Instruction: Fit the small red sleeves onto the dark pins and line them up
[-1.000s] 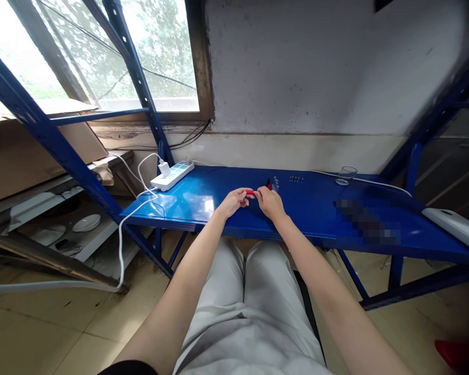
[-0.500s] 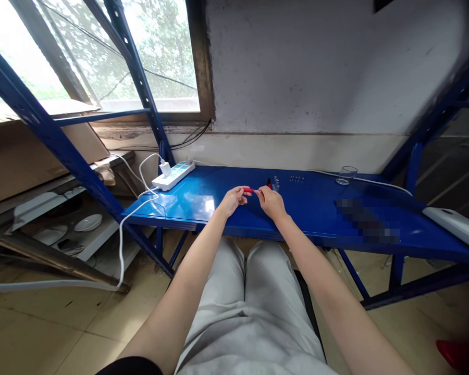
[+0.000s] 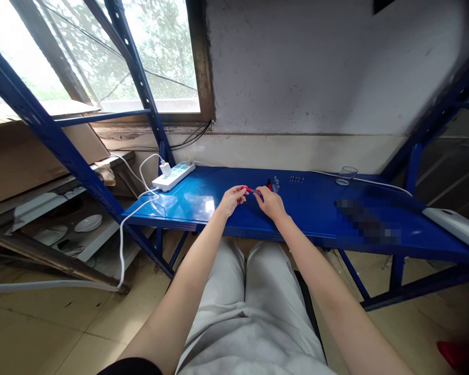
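Above the blue table [image 3: 308, 213] my left hand [image 3: 231, 201] is closed, its thumb and fingers pinching one end of a slim red pen [image 3: 249, 190]. My right hand [image 3: 271, 202] is also closed, with its fingertips on the pen's paler, see-through end. The pen lies roughly level between both hands; its fine detail is too small to tell. Just behind my right hand stand small black and red pieces [image 3: 269, 183] and several clear pieces [image 3: 275, 183], partly hidden by the hand. Farther right, several tiny light-coloured parts [image 3: 296, 179] sit in a row.
A white power strip [image 3: 174, 175] with a plug and cable lies at the table's left. Toward the back right stands a clear glass [image 3: 346, 176]. A blurred-out dark object [image 3: 365, 221] and a white device [image 3: 455, 226] lie on the right. Blue rack posts [image 3: 135, 78] flank the table.
The fingers of my right hand have shifted slightly on the pen, and more of its see-through end shows between the hands. Things on the table have stayed in place.
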{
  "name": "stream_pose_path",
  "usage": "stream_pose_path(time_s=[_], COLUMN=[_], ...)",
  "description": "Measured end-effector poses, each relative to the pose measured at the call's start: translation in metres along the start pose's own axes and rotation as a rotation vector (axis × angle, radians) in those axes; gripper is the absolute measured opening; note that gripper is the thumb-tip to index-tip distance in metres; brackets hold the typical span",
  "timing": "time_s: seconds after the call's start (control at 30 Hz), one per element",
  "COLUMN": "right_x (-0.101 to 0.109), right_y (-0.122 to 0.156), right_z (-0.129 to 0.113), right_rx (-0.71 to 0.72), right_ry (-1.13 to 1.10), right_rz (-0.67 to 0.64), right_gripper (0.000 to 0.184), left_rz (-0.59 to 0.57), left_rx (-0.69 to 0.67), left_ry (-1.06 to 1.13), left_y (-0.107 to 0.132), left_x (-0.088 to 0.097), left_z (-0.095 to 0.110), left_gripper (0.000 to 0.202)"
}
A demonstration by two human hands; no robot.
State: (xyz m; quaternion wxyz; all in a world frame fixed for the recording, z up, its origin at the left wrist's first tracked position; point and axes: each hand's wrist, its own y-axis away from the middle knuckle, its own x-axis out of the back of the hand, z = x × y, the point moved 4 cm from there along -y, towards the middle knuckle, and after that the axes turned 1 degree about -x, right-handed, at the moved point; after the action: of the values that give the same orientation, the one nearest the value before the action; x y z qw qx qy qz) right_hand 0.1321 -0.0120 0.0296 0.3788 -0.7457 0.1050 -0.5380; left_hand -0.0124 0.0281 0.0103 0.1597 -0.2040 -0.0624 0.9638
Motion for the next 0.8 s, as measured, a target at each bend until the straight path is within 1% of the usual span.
stream_pose_path(time_s=[0.1,0.2,0.3,0.37,0.4,0.5,0.6,0.7,0.8], right_x=[0.0,0.003,0.009,0.015,0.018,0.025,0.029,0.027,0.024], right_y=[0.0,0.0,0.001,0.002,0.004,0.009,0.018,0.024,0.026], right_z=[0.0,0.0,0.002,0.005,0.007,0.015,0.027,0.038,0.043], right_rx=[0.03,0.026,-0.006,-0.042,-0.064,-0.17,-0.349,-0.504,-0.598], right_ry=[0.007,-0.014,-0.06,-0.097,-0.114,-0.153,-0.148,-0.134,-0.093], right_rz=[0.032,0.04,0.085,0.142,0.17,0.237,0.266,0.211,0.106], right_gripper=[0.034,0.033,0.033,0.032,0.032,0.03,0.027,0.024,0.019], left_rz=[0.038,0.14,0.266,0.3,0.298,0.263,0.211,0.153,0.114], left_rx=[-0.015,-0.053,-0.132,-0.179,-0.194,-0.223,-0.247,-0.276,-0.289], left_ry=[0.005,0.033,0.061,0.023,-0.022,-0.213,-0.381,-0.582,-0.798], left_y=[-0.001,-0.002,-0.002,-0.002,-0.002,-0.002,-0.003,-0.008,-0.014], left_x=[0.003,0.01,0.017,0.018,0.017,0.006,-0.01,-0.029,-0.047], left_z=[0.0,0.002,0.007,0.009,0.01,0.008,0.003,-0.004,-0.011], left_gripper=[0.033,0.031,0.03,0.03,0.03,0.031,0.032,0.031,0.026])
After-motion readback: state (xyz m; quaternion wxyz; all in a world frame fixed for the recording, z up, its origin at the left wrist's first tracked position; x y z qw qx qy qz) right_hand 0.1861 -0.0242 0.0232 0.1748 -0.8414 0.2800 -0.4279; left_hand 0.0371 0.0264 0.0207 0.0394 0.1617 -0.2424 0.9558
